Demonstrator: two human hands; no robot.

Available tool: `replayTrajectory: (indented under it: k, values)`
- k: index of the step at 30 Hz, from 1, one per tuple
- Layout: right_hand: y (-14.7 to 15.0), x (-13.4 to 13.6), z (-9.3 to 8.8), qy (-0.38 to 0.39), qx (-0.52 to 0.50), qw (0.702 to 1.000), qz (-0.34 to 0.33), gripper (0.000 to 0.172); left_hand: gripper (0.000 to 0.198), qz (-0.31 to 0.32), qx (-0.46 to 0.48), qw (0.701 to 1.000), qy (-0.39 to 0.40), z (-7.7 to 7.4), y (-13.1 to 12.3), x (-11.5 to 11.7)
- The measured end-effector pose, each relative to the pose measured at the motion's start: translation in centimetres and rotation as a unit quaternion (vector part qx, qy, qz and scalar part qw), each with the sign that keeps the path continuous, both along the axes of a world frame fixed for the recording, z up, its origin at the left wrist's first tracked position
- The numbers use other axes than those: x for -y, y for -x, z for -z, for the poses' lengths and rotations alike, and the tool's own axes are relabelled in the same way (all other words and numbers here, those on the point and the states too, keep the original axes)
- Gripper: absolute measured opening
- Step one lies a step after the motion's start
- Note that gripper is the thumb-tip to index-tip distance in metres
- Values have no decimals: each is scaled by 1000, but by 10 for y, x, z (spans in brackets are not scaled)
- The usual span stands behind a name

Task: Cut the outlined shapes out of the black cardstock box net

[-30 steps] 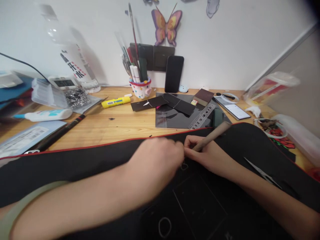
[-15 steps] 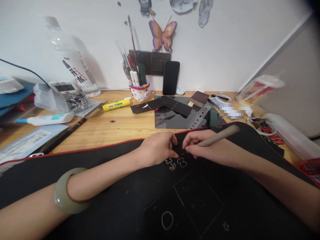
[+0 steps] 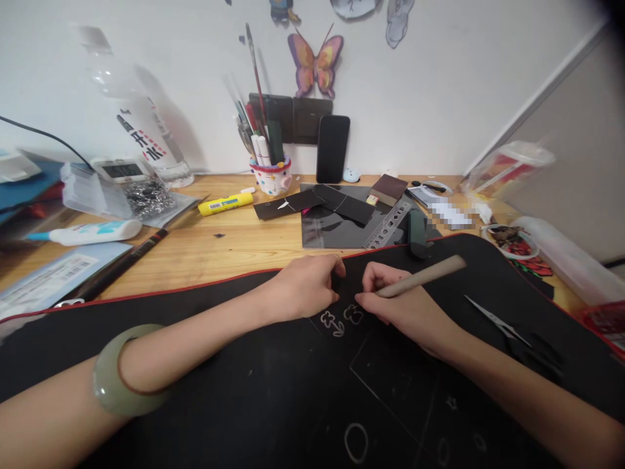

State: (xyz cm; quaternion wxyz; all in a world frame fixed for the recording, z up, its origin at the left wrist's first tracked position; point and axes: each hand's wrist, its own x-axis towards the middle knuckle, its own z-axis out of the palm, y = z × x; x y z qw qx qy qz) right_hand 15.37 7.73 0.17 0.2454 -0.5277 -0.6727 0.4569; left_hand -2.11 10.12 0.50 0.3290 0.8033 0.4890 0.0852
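Note:
My right hand point(image 3: 403, 296) pinches a thick grey-beige pen point(image 3: 422, 276), whose back end points up to the right. Its tip is hidden by the fingers, close beside a light petalled outline point(image 3: 353, 314). To the left of that outline is a small drawn flower with a stem point(image 3: 333, 323). My left hand point(image 3: 305, 286) rests on the black surface left of the drawings, fingers bent, with a gap between thumb and index finger. Nothing shows in it. A black sheet point(image 3: 390, 384) lies on the black mat point(image 3: 219, 384); its borders are hard to make out.
Scissors point(image 3: 508, 332) lie on the mat near my right forearm. Beyond the mat's red edge are a glue stick point(image 3: 225, 204), black paper strips point(image 3: 344, 206), a stencil ruler point(image 3: 389, 225), a pen cup point(image 3: 271, 176), a phone point(image 3: 333, 150) and a bottle point(image 3: 141, 124).
My right hand has shifted slightly down, closer to the petalled outline. The right forearm has moved, uncovering the scissors. The lower drawn circle and sheet lines have shifted right.

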Motion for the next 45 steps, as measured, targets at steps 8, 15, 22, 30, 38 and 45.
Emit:
replayTrajectory:
  k: [8,15,22,30,38,45]
  values:
    - [-2,-3,6,-139,49,989,-20,25,29,-4,-9,1000,-14,2,-1,0]
    - [-1,-3,10,-147,69,985,-66,27,23,-1,3,1000,-9,7,0,-2]
    - [1,-3,9,-144,69,985,-70,27,24,1,0,1000,-18,7,-1,-1]
    - [4,-3,8,-159,73,983,-59,26,23,-6,-9,999,-34,8,-2,1]
    - [2,-3,10,-160,56,984,-51,26,19,-9,8,999,-31,7,-2,2]
    - [3,-2,9,-153,56,986,-38,26,20,-11,9,1000,-23,8,-2,1]
